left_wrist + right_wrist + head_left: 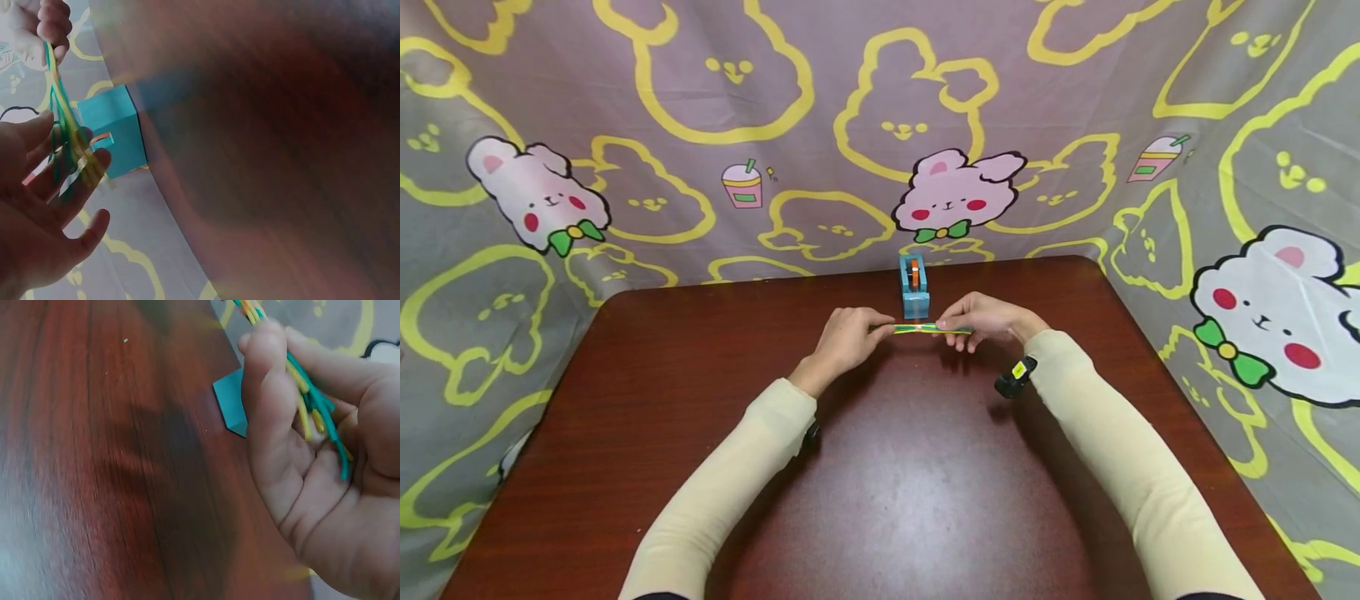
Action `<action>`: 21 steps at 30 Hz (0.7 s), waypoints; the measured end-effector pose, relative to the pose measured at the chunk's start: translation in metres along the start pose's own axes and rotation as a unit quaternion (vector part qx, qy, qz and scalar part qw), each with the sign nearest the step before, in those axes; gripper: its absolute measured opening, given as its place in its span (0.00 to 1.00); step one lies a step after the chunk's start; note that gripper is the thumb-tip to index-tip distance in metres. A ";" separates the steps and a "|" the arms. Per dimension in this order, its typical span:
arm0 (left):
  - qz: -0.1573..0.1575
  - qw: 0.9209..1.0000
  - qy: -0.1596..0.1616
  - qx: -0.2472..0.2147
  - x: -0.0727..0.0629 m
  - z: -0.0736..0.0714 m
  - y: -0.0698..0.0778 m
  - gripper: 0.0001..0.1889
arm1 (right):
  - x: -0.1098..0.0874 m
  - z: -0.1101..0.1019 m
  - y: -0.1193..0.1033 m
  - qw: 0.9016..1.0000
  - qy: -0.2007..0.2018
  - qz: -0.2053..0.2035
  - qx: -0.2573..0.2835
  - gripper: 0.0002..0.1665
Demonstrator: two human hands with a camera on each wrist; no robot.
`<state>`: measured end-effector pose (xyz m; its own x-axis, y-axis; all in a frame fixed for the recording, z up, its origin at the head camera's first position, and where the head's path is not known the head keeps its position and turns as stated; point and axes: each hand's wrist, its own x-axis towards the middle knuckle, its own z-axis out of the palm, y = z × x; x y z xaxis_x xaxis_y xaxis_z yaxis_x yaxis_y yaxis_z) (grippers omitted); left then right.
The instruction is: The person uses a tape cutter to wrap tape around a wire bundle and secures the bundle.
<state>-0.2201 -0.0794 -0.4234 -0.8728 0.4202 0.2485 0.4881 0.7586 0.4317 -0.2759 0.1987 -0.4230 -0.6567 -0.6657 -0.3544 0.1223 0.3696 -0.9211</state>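
Observation:
A bundle of thin yellow and green strands (pixel 907 328) stretches sideways between the hands above the table, with a small reddish patch near its middle. My right hand (pixel 977 321) grips one end; in the right wrist view the loose strand tips (pixel 340 450) stick out into the palm of that hand (pixel 281 431). My left hand (pixel 850 337) is at the other end. In the left wrist view its fingers (pixel 59 181) look spread, with blurred strands lying across them. Just behind the bundle stands a blue tape dispenser (pixel 916 307) with an orange hub.
The dark reddish-brown table (pixel 880 500) reaches back to a patterned curtain (pixel 820 150), which also hangs along both sides. A black strap device (pixel 1017 379) sits at the right wrist. A tiny pale speck (pixel 125 340) lies on the tabletop.

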 end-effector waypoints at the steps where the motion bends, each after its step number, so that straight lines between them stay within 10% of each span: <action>1: -0.008 1.000 -0.007 -0.004 0.001 -0.001 0.000 0.12 | -0.001 0.000 -0.001 1.000 0.004 -0.005 -0.022 0.21; 7: -0.050 0.993 -0.072 -0.078 0.013 -0.004 -0.004 0.15 | -0.005 0.006 -0.009 0.989 0.041 -0.059 -0.132 0.17; 13: -0.038 0.966 -0.171 -0.189 0.038 -0.003 -0.017 0.22 | -0.007 0.014 -0.011 0.967 0.081 -0.129 -0.203 0.13; 21: -0.138 0.883 -0.284 -0.347 0.055 0.002 -0.029 0.22 | -0.010 0.022 -0.008 0.951 0.128 -0.138 -0.244 0.12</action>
<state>-0.2826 -0.0771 -0.4232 -0.7264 0.5979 -0.3390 -0.0290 0.4662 0.8842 -0.2541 0.1880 -0.4161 -0.7813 -0.6242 -0.0007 -0.4007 0.5024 -0.7662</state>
